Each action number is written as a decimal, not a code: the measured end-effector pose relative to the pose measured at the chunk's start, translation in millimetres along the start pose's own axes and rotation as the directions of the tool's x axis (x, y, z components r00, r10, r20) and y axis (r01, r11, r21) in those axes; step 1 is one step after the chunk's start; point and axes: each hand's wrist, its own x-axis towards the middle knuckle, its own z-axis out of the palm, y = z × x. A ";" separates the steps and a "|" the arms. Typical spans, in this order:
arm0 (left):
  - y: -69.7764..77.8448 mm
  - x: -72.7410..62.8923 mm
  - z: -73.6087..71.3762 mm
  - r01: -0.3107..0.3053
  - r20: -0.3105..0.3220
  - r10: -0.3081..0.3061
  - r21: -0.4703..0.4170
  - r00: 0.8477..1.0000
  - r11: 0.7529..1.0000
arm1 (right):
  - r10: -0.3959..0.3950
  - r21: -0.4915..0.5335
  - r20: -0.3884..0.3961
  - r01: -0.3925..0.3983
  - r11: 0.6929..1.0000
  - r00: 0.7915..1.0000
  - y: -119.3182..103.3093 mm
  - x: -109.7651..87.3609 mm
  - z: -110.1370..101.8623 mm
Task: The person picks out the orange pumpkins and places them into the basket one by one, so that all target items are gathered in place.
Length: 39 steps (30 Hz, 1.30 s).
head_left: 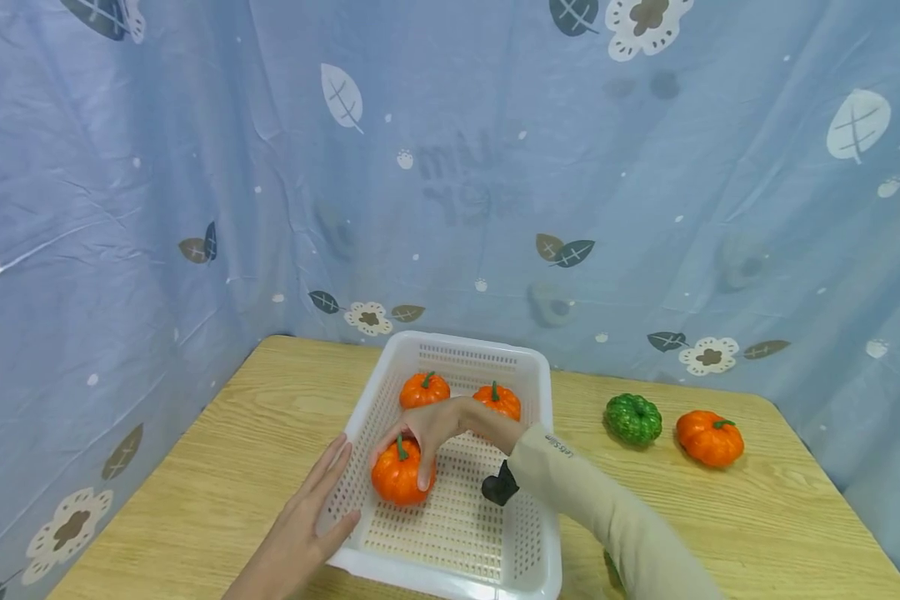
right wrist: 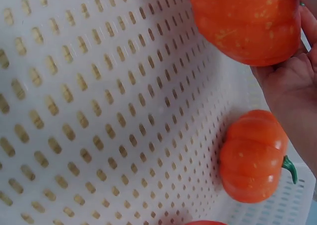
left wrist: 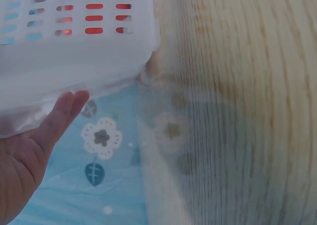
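A white perforated plastic basket [head_left: 465,342] stands on the wooden table. Its left rim is touched by my left hand [head_left: 300,525], whose fingers are fairly straight; in the left wrist view that hand [left wrist: 27,160] lies against the basket's outside [left wrist: 74,64]. Inside, my right hand [head_left: 437,427] grips an orange toy pumpkin [head_left: 397,483] with a green stem, thumb and fingers around its sides. The right wrist view shows this pumpkin [right wrist: 247,24] held above the basket floor. Two more orange pumpkins, one at the back left [head_left: 420,390] and one at the back right [head_left: 501,402], sit in the basket.
Right of the basket lie a green pumpkin [head_left: 633,419] and an orange pumpkin [head_left: 709,438]. Something green [head_left: 612,572] shows partly behind the right sleeve. A small black object [head_left: 499,487] appears beside that sleeve. Blue patterned curtains [head_left: 480,183] hang behind and at the sides.
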 end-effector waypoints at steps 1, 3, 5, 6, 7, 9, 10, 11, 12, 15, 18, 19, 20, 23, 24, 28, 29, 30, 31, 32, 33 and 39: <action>0.0 -0.2 -0.1 0.003 0.001 -0.003 -0.003 1.000 1.000 | 0.005 -0.004 0.009 -0.005 1.000 1.000 0.7 1.8 0.4; 0.2 -0.6 -0.1 0.008 0.004 -0.008 -0.006 1.000 1.000 | 0.018 0.001 0.031 -0.018 1.000 0.999 1.8 4.8 1.8; 0.6 -0.9 -0.1 0.009 0.004 -0.009 -0.011 1.000 1.000 | 0.034 -0.009 0.045 -0.034 0.999 0.998 3.0 7.1 3.2; 1.0 -0.9 -0.3 0.012 0.005 -0.012 -0.014 1.000 1.000 | 0.041 -0.011 0.054 -0.041 0.999 0.998 3.3 7.9 3.6; 1.2 -1.0 -0.5 0.011 0.004 -0.011 -0.015 1.000 1.000 | 0.051 -0.013 0.057 -0.051 0.999 0.997 3.6 8.7 3.9; 1.7 -0.8 -1.0 0.008 0.003 -0.008 -0.016 1.000 1.000 | 0.062 -0.017 0.070 -0.061 0.998 0.996 3.4 10.0 4.4; 1.8 -0.7 -1.2 0.008 0.003 -0.008 -0.018 1.000 1.000 | 0.064 -0.018 0.074 -0.063 0.998 0.995 3.1 10.4 4.7; 1.9 -0.6 -1.4 0.008 0.003 -0.008 -0.020 1.000 1.000 | 0.065 -0.014 0.079 -0.064 0.998 0.995 2.6 10.7 5.0; 1.9 -0.5 -1.6 0.008 0.001 -0.008 -0.020 1.000 1.000 | 0.064 -0.009 0.085 -0.063 0.998 0.994 2.0 10.8 5.3; 1.4 -0.6 -1.8 0.006 -0.003 -0.006 -0.023 1.000 1.000 | 0.052 0.003 0.123 -0.053 0.999 0.991 -0.4 11.3 6.9; 0.6 -0.8 -1.6 -0.004 -0.014 0.004 -0.018 1.000 1.000 | 0.049 0.006 0.147 -0.050 0.999 0.988 -3.3 11.0 8.8; 0.2 -0.9 -1.5 -0.010 -0.017 0.010 -0.017 1.000 1.000 | 0.056 0.003 0.151 -0.057 0.998 0.987 -4.2 10.6 9.3; -0.1 -1.0 -1.4 -0.017 -0.021 0.017 -0.015 1.000 1.000 | 0.064 -0.005 0.149 -0.064 0.998 0.987 -5.4 9.9 9.8; -0.9 -1.1 -1.1 -0.037 -0.033 0.036 -0.007 0.999 0.999 | 0.094 -0.012 0.145 -0.093 0.996 0.985 -8.5 6.6 10.0; -1.2 -1.2 -1.1 -0.043 -0.036 0.043 -0.005 0.998 0.999 | 0.103 -0.014 0.143 -0.102 0.995 0.984 -9.6 5.1 9.5; -2.1 -1.3 -1.0 -0.060 -0.048 0.060 0.001 0.997 0.998 | 0.106 -0.052 0.128 -0.100 0.994 0.986 -12.7 -1.5 5.2; -2.2 -1.1 -1.0 -0.061 -0.049 0.061 0.000 0.997 0.998 | 0.101 -0.071 0.119 -0.093 0.993 0.988 -13.2 -3.3 3.6; -2.3 -1.1 -1.0 -0.059 -0.047 0.059 0.001 0.997 0.998 | 0.102 -0.081 0.106 -0.093 0.992 0.989 -13.4 -5.1 1.8; -2.4 -1.1 -1.0 -0.056 -0.045 0.056 0.000 0.997 0.998 | 0.101 -0.089 0.095 -0.093 0.992 0.990 -13.1 -6.6 0.2; -2.4 -1.0 -1.0 -0.054 -0.042 0.054 -0.001 0.998 0.999 | 0.103 -0.091 0.083 -0.095 0.991 0.991 -12.8 -8.0 -1.4; -2.5 -1.0 -0.9 -0.052 -0.040 0.052 -0.003 0.998 0.999 | 0.105 -0.080 0.076 -0.099 0.992 0.992 -12.3 -9.1 -2.8; -3.4 -1.6 0.1 -0.035 -0.026 0.034 -0.024 0.999 0.999 | 0.093 -0.003 0.087 -0.093 0.996 0.992 -4.0 -6.2 -4.4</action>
